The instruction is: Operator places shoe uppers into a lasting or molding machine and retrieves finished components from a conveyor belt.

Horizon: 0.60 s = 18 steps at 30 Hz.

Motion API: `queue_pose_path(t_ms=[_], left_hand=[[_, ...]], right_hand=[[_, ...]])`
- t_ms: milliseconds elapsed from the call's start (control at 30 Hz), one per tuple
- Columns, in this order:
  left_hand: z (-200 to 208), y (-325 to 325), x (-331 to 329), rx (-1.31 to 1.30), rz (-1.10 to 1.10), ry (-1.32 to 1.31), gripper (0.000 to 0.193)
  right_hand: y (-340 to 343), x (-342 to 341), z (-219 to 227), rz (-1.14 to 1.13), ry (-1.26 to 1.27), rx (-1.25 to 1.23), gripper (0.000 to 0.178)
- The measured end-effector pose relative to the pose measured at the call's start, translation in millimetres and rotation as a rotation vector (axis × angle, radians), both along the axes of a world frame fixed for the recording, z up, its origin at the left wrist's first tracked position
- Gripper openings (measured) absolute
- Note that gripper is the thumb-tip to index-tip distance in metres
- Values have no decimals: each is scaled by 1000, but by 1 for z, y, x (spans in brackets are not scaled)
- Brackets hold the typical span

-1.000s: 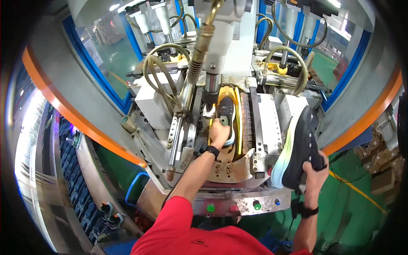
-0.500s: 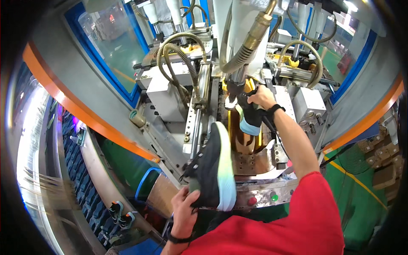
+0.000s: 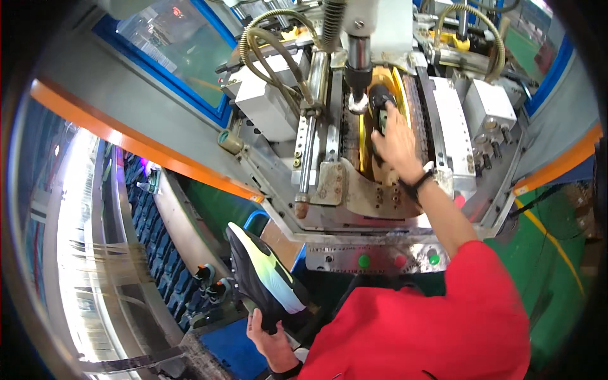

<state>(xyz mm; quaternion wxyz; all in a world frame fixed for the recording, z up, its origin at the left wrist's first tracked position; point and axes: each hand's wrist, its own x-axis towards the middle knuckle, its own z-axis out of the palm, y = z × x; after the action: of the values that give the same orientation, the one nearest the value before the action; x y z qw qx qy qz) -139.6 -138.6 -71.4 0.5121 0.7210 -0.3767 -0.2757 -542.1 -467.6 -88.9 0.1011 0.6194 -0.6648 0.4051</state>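
Low at the left, my left hand is closed on the end of a black shoe. Its thick sole fades from pale yellow to light blue, and the shoe tilts with its other end up and leftward. My right hand reaches into the machine, fingers stretched out and thumb apart. The fingertips touch a black shoe that sits in the slot between yellow side pads. Much of that shoe is hidden by the hand. Just left of it hangs a vertical press rod with a pale tip.
A button panel runs along the machine's front edge. Metal cylinders and hoses flank the slot. On the left, a conveyor of dark ridged pieces carries small dark shoes. Orange-edged housing curves around the machine.
The left hand's shoe has swung down and left, away from the machine. My right hand has gone from gripping its shoe to spread fingers on it, and that shoe now sits deeper in the slot.
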Motion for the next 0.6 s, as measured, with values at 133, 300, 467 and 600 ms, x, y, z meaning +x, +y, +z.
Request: queue_pose_path(t_ms=[133,300,467,600], left_hand=[[-2,23,-11,19,60,84,58],[42,-7,-66,47,296,884,43],[12,37,-61,110,214,562,73],[41,31,-103,28,256,658,39]], right_hand=[[155,84,0,507,-251,24,27],[209,131,-146,642,-196,435,20],[208,138,-210,708,17,413,19],[207,134,-203,728,-64,494,22]])
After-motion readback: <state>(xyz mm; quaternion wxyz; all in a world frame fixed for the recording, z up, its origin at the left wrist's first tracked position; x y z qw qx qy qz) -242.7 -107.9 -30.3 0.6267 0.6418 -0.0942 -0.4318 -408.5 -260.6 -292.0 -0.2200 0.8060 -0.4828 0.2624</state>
